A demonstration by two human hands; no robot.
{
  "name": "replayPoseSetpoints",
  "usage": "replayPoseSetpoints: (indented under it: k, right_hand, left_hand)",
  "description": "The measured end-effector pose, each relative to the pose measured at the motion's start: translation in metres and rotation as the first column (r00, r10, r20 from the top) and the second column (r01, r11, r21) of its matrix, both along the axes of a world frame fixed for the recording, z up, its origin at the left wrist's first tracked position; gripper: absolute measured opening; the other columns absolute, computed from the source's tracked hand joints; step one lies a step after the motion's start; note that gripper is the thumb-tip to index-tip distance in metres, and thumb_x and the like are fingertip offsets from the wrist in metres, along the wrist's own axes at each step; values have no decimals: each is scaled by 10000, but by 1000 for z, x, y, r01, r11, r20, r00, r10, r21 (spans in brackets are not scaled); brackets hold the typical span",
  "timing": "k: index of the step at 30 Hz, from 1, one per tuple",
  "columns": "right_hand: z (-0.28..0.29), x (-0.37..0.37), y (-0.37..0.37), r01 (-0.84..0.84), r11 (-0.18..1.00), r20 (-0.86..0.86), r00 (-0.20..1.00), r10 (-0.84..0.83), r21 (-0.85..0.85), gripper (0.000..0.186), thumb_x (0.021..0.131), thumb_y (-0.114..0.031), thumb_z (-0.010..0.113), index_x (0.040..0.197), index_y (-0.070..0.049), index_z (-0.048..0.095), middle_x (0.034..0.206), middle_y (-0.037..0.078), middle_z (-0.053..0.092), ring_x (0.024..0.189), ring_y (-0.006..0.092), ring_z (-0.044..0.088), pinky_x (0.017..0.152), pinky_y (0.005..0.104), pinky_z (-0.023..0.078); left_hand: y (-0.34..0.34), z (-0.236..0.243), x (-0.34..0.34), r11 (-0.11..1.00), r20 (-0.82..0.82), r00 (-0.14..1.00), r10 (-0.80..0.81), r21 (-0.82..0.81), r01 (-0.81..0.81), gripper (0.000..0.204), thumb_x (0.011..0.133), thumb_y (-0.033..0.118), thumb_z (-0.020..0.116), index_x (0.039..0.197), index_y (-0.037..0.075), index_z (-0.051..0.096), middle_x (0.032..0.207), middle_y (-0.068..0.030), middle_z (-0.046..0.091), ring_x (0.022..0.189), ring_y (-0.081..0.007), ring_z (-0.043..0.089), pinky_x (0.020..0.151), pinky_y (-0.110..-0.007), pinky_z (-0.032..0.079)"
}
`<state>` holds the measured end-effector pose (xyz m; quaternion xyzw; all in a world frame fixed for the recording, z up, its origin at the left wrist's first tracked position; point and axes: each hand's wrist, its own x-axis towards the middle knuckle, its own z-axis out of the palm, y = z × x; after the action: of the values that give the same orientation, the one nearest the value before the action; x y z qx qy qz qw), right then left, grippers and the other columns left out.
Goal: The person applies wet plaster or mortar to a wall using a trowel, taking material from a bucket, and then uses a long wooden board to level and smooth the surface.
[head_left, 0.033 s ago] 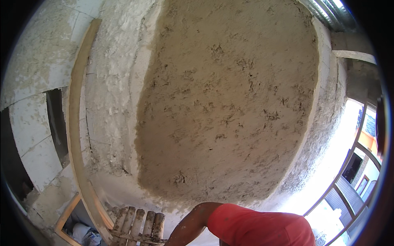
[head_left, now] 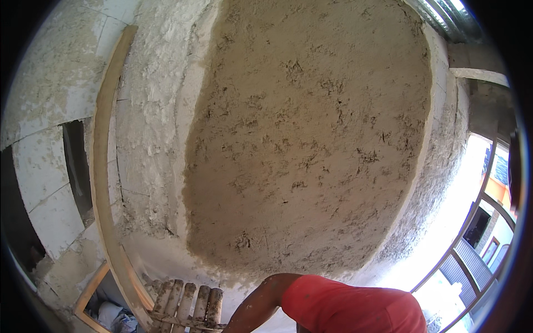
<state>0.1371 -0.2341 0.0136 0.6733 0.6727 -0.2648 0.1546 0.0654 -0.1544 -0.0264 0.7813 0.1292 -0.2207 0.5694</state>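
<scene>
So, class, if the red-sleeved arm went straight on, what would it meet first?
Perhaps the wooden slats, nearest its line at the lower edge; but the arm is cut off there, hand unseen, and depth is unclear.

Place: a building site, indoors
Plaster [head_left: 311, 139]: rough, brown, spread wide at 12 o'clock
Blocks [head_left: 47, 177]: bare, white and patchy, at 9 o'clock
Slats [head_left: 186, 302]: wooden, very dirty, at 7 o'clock

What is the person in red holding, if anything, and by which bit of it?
I can't tell: no hands show. The bare arm below the red sleeve leaves the picture at the lower edge, near the brown slats.
</scene>
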Motion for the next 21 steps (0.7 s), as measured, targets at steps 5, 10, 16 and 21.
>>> replayPoseSetpoints:
  k: [5,10,16,21]
  right_hand:
    - [22,2,-4,-24,998,-26,999,25,59,263,894,-286,552,958,-64,680,966,180,678,892,323,665,738,483,540]
    - [29,5,-15,-19,996,-33,999,21,84,265,899,-279,548,967,-56,673,957,183,677,886,327,665,736,486,539]
    - [33,4,-19,-25,995,-37,999,29,99,267,903,-271,542,978,-46,665,947,187,677,878,333,665,733,490,538]
    - [37,3,-18,-46,993,-40,998,50,113,268,907,-264,538,986,-37,658,938,190,677,872,337,665,731,493,537]
  left_hand:
    - [-1,2,-1,1000,-8,1000,10,-6,-11,228,858,307,597,936,95,621,909,-123,610,856,-269,555,753,-370,413]
    - [-7,1,3,1000,-10,1000,-4,-19,4,211,858,300,594,923,100,617,895,-111,603,836,-257,548,736,-363,409]
    - [-10,4,4,1000,-13,1000,2,-27,-2,192,858,290,591,907,106,611,877,-98,595,813,-242,539,716,-354,403]
    - [-10,5,3,999,-18,1000,19,-38,-20,177,858,283,588,894,111,606,863,-86,589,794,-230,533,699,-347,398]
